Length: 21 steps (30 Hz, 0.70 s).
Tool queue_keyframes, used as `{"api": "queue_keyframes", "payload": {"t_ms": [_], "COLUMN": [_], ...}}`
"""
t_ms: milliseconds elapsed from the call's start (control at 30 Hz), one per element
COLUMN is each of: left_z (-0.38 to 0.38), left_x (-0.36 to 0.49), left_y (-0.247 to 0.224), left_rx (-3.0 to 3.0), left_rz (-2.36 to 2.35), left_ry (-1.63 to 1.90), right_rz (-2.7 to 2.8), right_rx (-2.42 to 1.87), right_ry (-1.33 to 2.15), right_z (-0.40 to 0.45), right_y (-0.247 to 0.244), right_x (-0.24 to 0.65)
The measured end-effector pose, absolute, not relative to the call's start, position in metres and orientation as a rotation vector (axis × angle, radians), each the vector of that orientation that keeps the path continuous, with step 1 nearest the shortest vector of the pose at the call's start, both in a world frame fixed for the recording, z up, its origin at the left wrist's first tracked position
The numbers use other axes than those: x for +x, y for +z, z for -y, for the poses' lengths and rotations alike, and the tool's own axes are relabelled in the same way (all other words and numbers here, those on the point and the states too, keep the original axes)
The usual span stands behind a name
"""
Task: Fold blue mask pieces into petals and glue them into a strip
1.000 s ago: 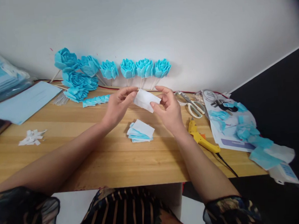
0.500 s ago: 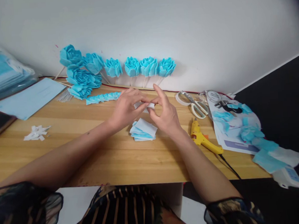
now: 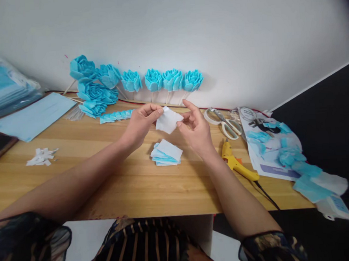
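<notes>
A small white sheet (image 3: pixel 169 121) is stretched between my two hands above the table, its surface facing me. My left hand (image 3: pixel 141 124) pinches its upper left corner between thumb and fingers. On the other side my right hand (image 3: pixel 195 129) pinches the right corner, with the index finger raised. Just below them lies a stack of white and light blue squares (image 3: pixel 166 152). Behind my left hand, a strip of folded blue pieces (image 3: pixel 116 116) rests on the table.
Blue fabric flowers on sticks (image 3: pixel 153 79) lean on the wall. Scissors (image 3: pixel 230 128), a tape roll and a yellow glue gun (image 3: pixel 238 164) lie right, beside papers with blue scraps (image 3: pixel 291 155). Left are white scraps (image 3: pixel 42 156), a light blue sheet (image 3: pixel 34 117) and a plastic-wrapped pack (image 3: pixel 8 89).
The white piece, mostly covered by my fingers before, is now spread out and shows its face. My left hand has drawn back a little from my right.
</notes>
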<state>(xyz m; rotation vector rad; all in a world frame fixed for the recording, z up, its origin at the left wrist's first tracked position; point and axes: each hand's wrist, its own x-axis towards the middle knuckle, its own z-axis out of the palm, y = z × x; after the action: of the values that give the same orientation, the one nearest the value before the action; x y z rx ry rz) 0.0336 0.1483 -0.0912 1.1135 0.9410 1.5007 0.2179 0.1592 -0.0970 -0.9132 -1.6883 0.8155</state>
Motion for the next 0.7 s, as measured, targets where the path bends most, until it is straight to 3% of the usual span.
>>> {"api": "queue_keyframes", "payload": {"t_ms": [233, 700], "left_z": [-0.151, -0.146], "left_x": [0.033, 0.036], "left_y": [-0.091, -0.089], "left_rx": [0.897, 0.931], "left_rz": [-0.809, -0.760], "left_ry": [1.480, 1.451], "right_rz": [1.469, 1.414], "right_rx": [-0.869, -0.919], "right_ry": [1.140, 1.210], "right_z": [-0.162, -0.155], "right_y": [-0.097, -0.095], "right_x": [0.220, 0.210]}}
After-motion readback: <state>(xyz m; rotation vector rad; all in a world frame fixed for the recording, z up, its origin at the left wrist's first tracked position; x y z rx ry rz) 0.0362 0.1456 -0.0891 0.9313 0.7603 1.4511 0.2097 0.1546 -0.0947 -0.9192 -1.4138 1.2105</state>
